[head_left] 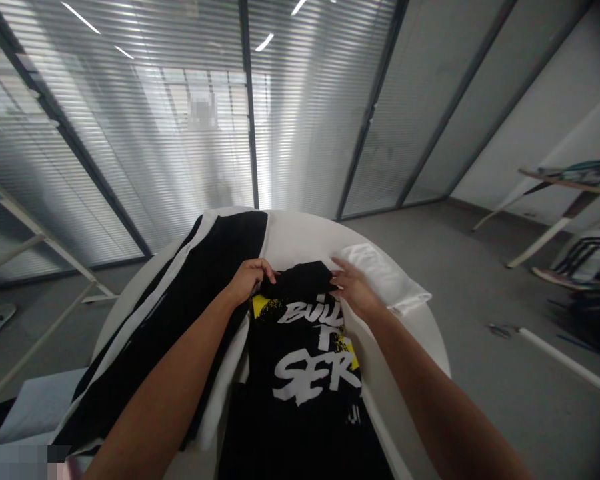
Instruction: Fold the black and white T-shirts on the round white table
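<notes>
- the black shirt (300, 373) runs off the bottom edge.
- the right hand (355, 288) hides some of its white letters.
- the left hand (247, 279) has its fingertips tucked under the cloth.

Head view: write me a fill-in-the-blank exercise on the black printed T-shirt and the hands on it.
1. Both hands, left hand and right hand, hold the far end of the black T-shirt with white and ____ print.
2. The T-shirt lies on a round ____ table.
3. A folded white cloth lies beside the ____ hand.
4. The black garment with white stripes lies to the T-shirt's ____.

Missing words: yellow; white; right; left
</notes>
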Motion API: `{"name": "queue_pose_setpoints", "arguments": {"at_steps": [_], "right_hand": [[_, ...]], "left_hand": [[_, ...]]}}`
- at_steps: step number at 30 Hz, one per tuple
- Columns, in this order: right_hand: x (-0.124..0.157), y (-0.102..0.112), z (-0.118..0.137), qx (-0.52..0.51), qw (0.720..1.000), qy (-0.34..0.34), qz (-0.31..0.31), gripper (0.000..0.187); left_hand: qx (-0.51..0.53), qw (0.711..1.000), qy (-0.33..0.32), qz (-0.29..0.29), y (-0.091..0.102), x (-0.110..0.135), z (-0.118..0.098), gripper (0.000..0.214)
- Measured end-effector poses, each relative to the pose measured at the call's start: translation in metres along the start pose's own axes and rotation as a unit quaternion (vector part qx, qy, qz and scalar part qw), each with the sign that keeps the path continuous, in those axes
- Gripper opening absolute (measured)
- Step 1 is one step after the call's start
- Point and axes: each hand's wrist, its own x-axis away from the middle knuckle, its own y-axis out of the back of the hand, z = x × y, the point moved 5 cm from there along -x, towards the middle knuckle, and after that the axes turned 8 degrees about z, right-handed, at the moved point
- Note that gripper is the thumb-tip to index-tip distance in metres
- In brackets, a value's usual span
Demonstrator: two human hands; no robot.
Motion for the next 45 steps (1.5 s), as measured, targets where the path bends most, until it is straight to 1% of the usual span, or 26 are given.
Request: {"name": "queue_pose_setpoints", "arguments": {"at_steps": [3,6,9,11,13,15,18,20,22,24,26,28,30,32,34,35,36,38,40,41,43,44,45], "right_hand": [[0.000,0.003,0.005,-0.027,0.999,0.037,-0.013,0.061],[0.000,0.006,0.010,-0.076,0.995,0.058,-0.031,0.044],[0.000,0.009,0.010,-0.065,0.994,0.070,-0.049,0.030],[-0.001,0.011,0.010,-0.009,0.995,0.080,-0.060,0.028],[-0.001,0.010,0.009,0.087,0.990,0.084,-0.068,0.028],[0.000,0.006,0.009,0.211,0.972,0.084,-0.063,0.031],[0.003,-0.009,0.012,0.371,0.921,0.115,-0.013,0.042],[0.007,-0.019,0.014,0.427,0.893,0.140,0.033,0.045],[0.011,-0.025,0.015,0.449,0.878,0.156,0.066,0.048],[0.013,-0.026,0.018,0.442,0.876,0.177,0.083,0.051],[0.015,-0.025,0.021,0.415,0.882,0.195,0.111,0.046],[0.017,-0.025,0.023,0.377,0.890,0.195,0.167,0.037],[0.021,-0.027,0.023,0.342,0.891,0.181,0.238,0.033],[0.027,-0.032,0.025,0.321,0.880,0.173,0.305,0.029],[0.033,-0.035,0.029,0.322,0.868,0.173,0.337,0.025],[0.035,-0.035,0.030,0.328,0.866,0.172,0.335,0.025],[0.035,-0.035,0.032,0.335,0.870,0.168,0.321,0.025],[0.033,-0.030,0.034,0.356,0.885,0.149,0.261,0.027],[0.029,-0.025,0.034,0.381,0.896,0.120,0.195,0.030],[0.028,-0.023,0.033,0.396,0.896,0.106,0.170,0.032],[0.026,-0.022,0.029,0.438,0.883,0.085,0.149,0.030],[0.025,-0.023,0.027,0.461,0.871,0.081,0.147,0.029],[0.024,-0.025,0.026,0.485,0.858,0.084,0.147,0.027]], "left_hand": [[0.013,1.000,-0.016,0.007,-0.001,0.001,-0.004,0.016],[0.025,0.999,-0.005,-0.022,0.001,-0.001,0.000,0.014],[0.011,0.998,0.015,-0.059,0.005,-0.004,0.008,0.012],[-0.030,0.997,0.022,-0.073,0.008,-0.005,0.012,0.015],[-0.082,0.994,0.024,-0.072,0.009,-0.006,0.013,0.022],[-0.132,0.988,0.025,-0.070,0.009,-0.005,0.012,0.028],[-0.211,0.975,0.027,-0.058,0.007,-0.005,0.009,0.031],[-0.264,0.964,0.030,-0.034,0.003,-0.005,0.008,0.033],[-0.302,0.953,0.032,-0.010,0.000,-0.005,0.009,0.037],[-0.322,0.946,0.028,0.005,-0.001,-0.005,0.010,0.042],[-0.328,0.944,0.024,0.009,0.000,-0.005,0.011,0.047],[-0.330,0.943,0.025,0.009,0.001,-0.005,0.013,0.049],[-0.337,0.941,0.028,0.009,0.002,-0.005,0.014,0.050],[-0.352,0.936,0.028,0.010,0.001,-0.005,0.015,0.051],[-0.379,0.925,0.026,0.006,0.001,-0.005,0.013,0.049],[-0.400,0.916,0.023,0.001,0.000,-0.005,0.012,0.047],[-0.426,0.904,0.021,-0.006,0.000,-0.005,0.009,0.044],[-0.489,0.871,0.027,-0.034,-0.001,-0.004,0.005,0.035],[-0.551,0.830,0.062,-0.064,0.000,-0.002,0.001,0.030],[-0.576,0.810,0.088,-0.068,0.000,-0.001,0.001,0.033],[-0.612,0.778,0.137,-0.047,-0.002,0.002,0.002,0.046],[-0.621,0.768,0.151,-0.027,-0.003,0.003,0.003,0.050],[-0.624,0.765,0.158,-0.008,-0.005,0.004,0.003,0.052]]}}
